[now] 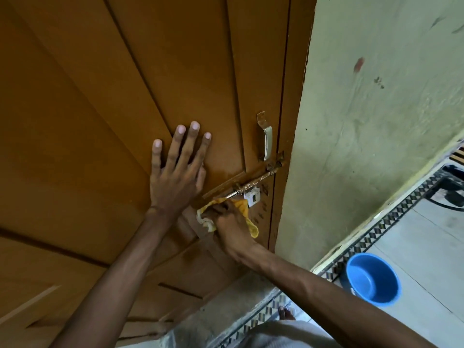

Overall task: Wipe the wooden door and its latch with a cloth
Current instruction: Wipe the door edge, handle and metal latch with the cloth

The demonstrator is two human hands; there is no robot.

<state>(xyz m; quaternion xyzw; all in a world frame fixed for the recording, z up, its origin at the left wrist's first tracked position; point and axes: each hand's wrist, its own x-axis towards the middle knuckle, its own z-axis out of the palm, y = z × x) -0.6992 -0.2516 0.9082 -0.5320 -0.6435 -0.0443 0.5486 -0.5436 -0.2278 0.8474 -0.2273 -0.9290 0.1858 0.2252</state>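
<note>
Head view: nearest, a blue bowl (373,280) is seen on the tiled floor (426,247) at lower right. Further up, a yellow cloth (244,209) is gripped in the curled fingers of the right hand (232,223) and pressed against the wooden door (88,109) just below the latch (253,183). The left hand (175,169) is laid flat on the door, fingers spread. Beyond, a handle (266,136) is fixed above the latch, beside the green wall (376,109).
</note>
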